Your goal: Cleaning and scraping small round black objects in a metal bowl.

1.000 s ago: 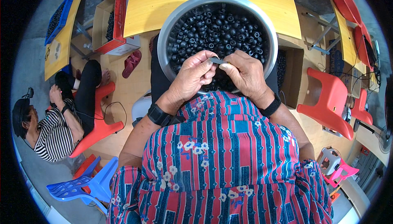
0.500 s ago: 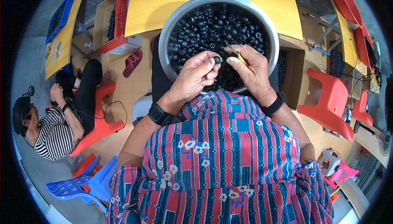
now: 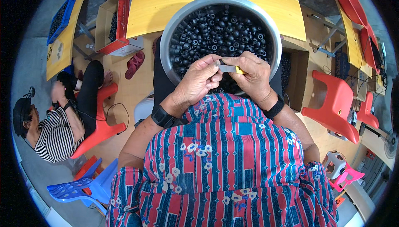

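Observation:
Over a large round metal basin my two hands meet. Between thumb and fingertips, my left hand pinches a small black round part, mostly hidden by the fingers and the blade. My right hand is closed around a small knife with a yellow handle; its blade lies flat across to the left fingertips and touches or nearly touches the part. Many loose black ring-like parts with holes fill the basin beneath both hands.
A yellow table stands behind the basin. At left a person in a striped shirt sits on a red chair, near a red-sided carton of black parts. Another red chair stands at right, beside an open carton.
My right hand has turned and moved slightly down, swinging the knife blade from pointing up and away to lying across the left fingertips. My left hand has stayed almost in place.

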Demonstrator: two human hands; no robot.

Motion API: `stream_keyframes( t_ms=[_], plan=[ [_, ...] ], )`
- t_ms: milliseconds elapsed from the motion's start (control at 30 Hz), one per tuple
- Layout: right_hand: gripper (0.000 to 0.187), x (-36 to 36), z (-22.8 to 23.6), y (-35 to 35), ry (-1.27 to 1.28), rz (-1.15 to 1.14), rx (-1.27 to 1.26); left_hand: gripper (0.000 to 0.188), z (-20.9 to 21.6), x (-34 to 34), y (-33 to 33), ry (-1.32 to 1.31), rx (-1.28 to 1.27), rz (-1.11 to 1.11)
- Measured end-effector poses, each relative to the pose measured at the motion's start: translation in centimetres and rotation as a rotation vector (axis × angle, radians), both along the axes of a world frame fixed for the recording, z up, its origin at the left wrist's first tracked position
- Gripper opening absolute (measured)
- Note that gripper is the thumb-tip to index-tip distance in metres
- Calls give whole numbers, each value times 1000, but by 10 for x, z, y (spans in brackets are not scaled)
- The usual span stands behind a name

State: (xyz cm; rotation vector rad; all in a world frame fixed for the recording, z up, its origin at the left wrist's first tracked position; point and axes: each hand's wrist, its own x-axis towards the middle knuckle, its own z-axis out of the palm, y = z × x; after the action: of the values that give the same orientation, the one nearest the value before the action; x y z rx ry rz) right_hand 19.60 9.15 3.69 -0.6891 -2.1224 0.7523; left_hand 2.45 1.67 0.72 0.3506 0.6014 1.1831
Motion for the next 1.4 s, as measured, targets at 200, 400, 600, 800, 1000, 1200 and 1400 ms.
stream_keyframes(
  t_ms=[200,400,600,800,1000,1200,1400],
  plan=[
    [18,0,-1,0,46,20,-18,16,-4,0,-2,-43,-12,-1],
    [14,3,-5,0,35,28,-73,16,-2,1,-2,-25,-28,-2],
    [15,8,3,1,48,-5,-249,17,2,-2,1,61,79,44],
    [24,8,7,-1,-60,35,-133,22,5,-2,-2,9,34,37],
    [24,6,9,-4,-207,71,0,26,6,-3,-1,-49,9,-28],
    [23,6,11,-5,-252,64,56,27,6,-5,-3,-114,-44,-59],
    [22,6,7,-4,-237,52,72,16,11,-3,-2,-92,-54,-73]
  ],
)
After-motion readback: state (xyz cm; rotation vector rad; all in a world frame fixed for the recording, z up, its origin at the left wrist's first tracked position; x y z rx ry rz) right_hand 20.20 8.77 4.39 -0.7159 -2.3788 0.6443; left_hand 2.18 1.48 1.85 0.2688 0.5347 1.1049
